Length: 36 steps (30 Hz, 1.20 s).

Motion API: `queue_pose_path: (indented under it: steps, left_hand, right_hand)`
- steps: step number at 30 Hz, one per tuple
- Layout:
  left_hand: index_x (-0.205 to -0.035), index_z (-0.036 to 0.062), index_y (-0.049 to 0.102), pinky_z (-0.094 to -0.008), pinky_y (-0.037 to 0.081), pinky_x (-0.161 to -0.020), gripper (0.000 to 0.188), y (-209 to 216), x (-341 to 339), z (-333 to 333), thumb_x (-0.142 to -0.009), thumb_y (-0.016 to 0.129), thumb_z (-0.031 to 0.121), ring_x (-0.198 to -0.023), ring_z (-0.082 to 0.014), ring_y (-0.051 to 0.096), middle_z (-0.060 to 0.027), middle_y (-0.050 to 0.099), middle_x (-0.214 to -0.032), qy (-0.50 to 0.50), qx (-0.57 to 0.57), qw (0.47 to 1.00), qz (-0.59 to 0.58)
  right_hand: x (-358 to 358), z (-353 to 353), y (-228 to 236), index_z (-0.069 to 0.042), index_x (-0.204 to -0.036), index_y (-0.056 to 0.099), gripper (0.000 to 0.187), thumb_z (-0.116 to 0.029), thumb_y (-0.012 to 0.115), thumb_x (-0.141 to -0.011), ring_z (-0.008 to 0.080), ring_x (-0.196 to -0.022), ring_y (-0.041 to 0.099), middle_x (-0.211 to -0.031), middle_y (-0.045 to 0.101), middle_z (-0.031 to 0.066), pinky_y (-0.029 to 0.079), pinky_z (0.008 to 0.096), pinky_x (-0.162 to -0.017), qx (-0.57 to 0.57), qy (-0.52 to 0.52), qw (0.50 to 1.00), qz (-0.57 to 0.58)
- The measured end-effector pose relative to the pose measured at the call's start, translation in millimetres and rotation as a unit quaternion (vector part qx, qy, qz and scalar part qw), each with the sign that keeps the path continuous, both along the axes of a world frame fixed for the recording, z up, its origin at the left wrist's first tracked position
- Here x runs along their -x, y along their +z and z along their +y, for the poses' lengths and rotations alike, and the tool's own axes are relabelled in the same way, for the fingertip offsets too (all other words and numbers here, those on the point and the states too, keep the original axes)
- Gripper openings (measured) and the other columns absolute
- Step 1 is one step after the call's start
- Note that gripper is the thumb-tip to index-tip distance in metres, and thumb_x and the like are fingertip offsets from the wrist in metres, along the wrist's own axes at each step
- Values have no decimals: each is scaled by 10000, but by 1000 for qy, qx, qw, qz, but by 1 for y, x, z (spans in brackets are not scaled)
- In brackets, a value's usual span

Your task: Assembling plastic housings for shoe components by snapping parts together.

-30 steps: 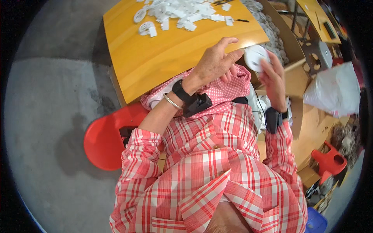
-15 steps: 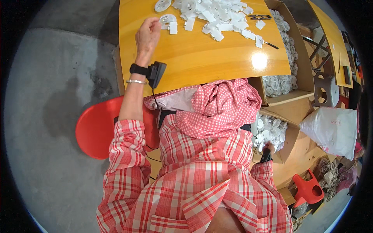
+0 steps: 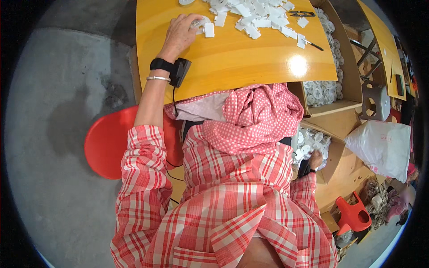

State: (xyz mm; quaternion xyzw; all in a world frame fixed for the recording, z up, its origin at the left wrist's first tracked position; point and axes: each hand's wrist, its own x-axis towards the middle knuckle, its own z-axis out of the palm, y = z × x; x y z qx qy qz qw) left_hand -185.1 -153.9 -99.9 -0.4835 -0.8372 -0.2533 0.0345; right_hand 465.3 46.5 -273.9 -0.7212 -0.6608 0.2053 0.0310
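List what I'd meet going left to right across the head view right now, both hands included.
Red seat → left hand → heap of flat white pieces → right hand → white plastic bag.

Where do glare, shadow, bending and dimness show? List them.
All in the head view: white glare on the yellow table, near its front right; a dark shadow on the grey floor at left; the table's front edge bows; the right hand is dim, its fingers hard to tell apart.
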Motion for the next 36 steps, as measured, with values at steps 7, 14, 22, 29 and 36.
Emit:
queue_pose_path:
  steps: [7,14,22,29,36]
  left_hand:
    - [-1045,100,582,-360,458,-787,292,5,-51,12,-758,633,104,-856,-284,563,-118,563,-888,22,-33,999,-26]
    - [-1106,71,541,-340,493,-717,393,4,-82,24,-745,683,129,-834,-255,583,-136,569,-940,49,-90,992,-71]
    - [-1101,56,541,-336,490,-729,400,-5,-100,20,-741,699,125,-838,-251,587,-126,590,-951,71,-112,990,-50]
    - [-1044,68,556,-396,455,-761,373,-5,-93,31,-694,685,70,-868,-303,560,-112,607,-925,64,-161,982,-74]
    - [-1087,87,549,-336,474,-712,295,11,-91,27,-801,623,103,-852,-212,586,-87,622,-985,76,-230,916,-321]
  right_hand:
    - [223,47,154,-19,-1067,576,210,-163,537,-920,82,-758,538,-834,601,32,458,242,-683,-234,147,886,372]
    - [413,-5,208,-64,-1039,590,243,-157,646,-821,233,-843,623,-975,591,112,524,313,-659,-104,536,742,389]
    - [457,-44,180,-55,-1034,550,406,-334,684,-770,361,-857,593,-952,585,153,482,420,-724,-153,577,760,257]
    - [455,-26,177,-49,-1014,571,285,-251,610,-817,363,-834,603,-915,600,171,487,436,-728,-167,596,750,233]
    - [432,-8,177,-107,-1126,566,273,-172,569,-861,194,-682,600,-853,627,113,486,297,-641,9,474,781,406]
